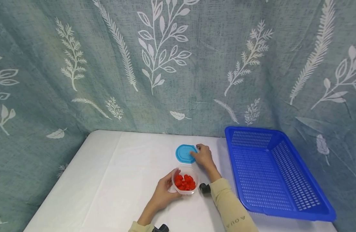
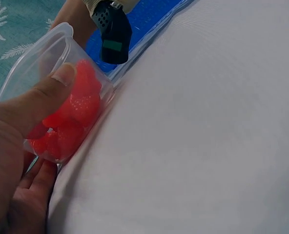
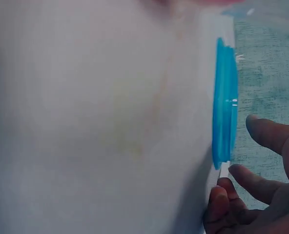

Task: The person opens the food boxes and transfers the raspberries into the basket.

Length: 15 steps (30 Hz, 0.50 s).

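My left hand [image 1: 163,194] holds a clear plastic container [image 1: 187,192] from its left side. In the left wrist view, the thumb lies on the container's wall and the other fingers reach beneath it. Inside are several red raspberries [image 1: 184,183], filling the lower part. Beyond the container, a blue lid [image 1: 184,154] lies flat on the white tabletop. My right hand [image 1: 204,157] is at the lid's right edge. The right wrist view shows its thumb and fingers spread apart beside the lid [image 3: 225,105], not gripping it.
A large blue plastic basket [image 1: 238,174] stands to the right of my right forearm. White cloth [image 1: 131,180] covers the table. A green leaf-patterned curtain [image 1: 195,96] hangs behind the table and along its sides. A black wrist camera [image 1: 205,188] sits close to the container's right side.
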Each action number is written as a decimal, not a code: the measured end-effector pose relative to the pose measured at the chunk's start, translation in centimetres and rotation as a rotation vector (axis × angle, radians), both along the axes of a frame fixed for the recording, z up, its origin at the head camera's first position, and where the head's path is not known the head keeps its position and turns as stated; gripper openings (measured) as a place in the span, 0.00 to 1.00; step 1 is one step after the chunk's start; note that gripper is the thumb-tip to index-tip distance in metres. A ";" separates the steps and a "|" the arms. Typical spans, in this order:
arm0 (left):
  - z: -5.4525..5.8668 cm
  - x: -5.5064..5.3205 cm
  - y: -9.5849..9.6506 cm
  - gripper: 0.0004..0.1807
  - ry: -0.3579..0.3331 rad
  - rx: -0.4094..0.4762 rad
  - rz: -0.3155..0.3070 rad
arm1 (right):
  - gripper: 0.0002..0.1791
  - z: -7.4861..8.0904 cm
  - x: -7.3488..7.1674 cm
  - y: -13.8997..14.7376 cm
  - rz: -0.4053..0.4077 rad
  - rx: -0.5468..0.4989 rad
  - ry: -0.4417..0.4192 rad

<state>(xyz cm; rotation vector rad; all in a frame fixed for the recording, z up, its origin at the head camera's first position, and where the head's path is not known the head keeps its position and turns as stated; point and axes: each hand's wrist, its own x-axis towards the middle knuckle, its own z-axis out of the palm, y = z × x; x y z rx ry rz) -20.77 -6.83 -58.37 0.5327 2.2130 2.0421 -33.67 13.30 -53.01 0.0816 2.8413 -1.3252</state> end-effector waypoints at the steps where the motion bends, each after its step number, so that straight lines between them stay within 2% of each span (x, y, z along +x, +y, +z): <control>1: 0.0 0.0 0.0 0.51 -0.002 0.001 0.000 | 0.29 0.1 0.2 0.0 -0.001 0.000 0.001; 4: -0.1 0.0 0.1 0.51 -0.001 0.004 0.000 | 0.29 0.5 0.6 0.1 -0.003 -0.040 -0.024; 7: -0.2 0.0 0.0 0.51 0.002 0.004 -0.003 | 0.29 1.4 1.2 0.0 -0.002 -0.045 -0.011; 15: -0.2 0.0 0.1 0.50 0.018 -0.010 -0.003 | 0.25 5.0 4.0 -0.9 0.083 -0.058 0.063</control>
